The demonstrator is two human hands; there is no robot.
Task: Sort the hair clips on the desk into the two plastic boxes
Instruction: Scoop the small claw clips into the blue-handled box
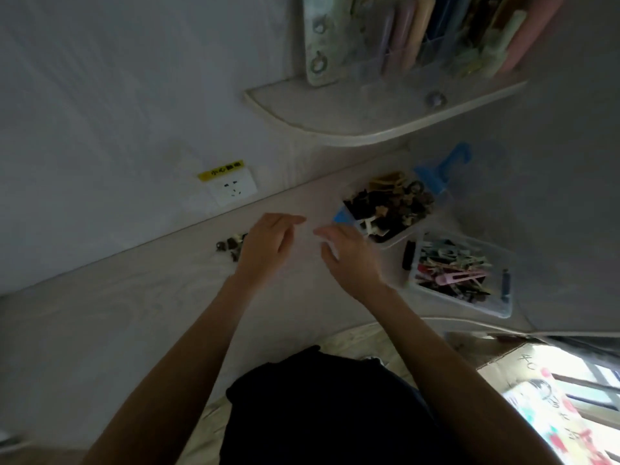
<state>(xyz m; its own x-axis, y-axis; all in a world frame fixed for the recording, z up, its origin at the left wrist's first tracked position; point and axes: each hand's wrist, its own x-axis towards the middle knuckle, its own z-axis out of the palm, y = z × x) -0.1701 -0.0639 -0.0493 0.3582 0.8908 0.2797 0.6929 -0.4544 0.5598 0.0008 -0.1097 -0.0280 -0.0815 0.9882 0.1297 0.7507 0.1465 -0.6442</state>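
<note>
Two clear plastic boxes stand at the right of the pale desk. The far box is full of dark brown and beige clips. The near box holds long flat clips, one of them pink. A small heap of dark hair clips lies on the desk left of my left hand. That hand hovers over the desk with relaxed fingers and holds nothing I can see. My right hand is beside it, fingers spread, just left of the far box, also with nothing in it.
A blue-handled thing lies behind the far box. A black clip sits between the boxes. Above is a shelf with a holder of combs. A wall socket is behind the desk. A cardboard box stands at the lower right.
</note>
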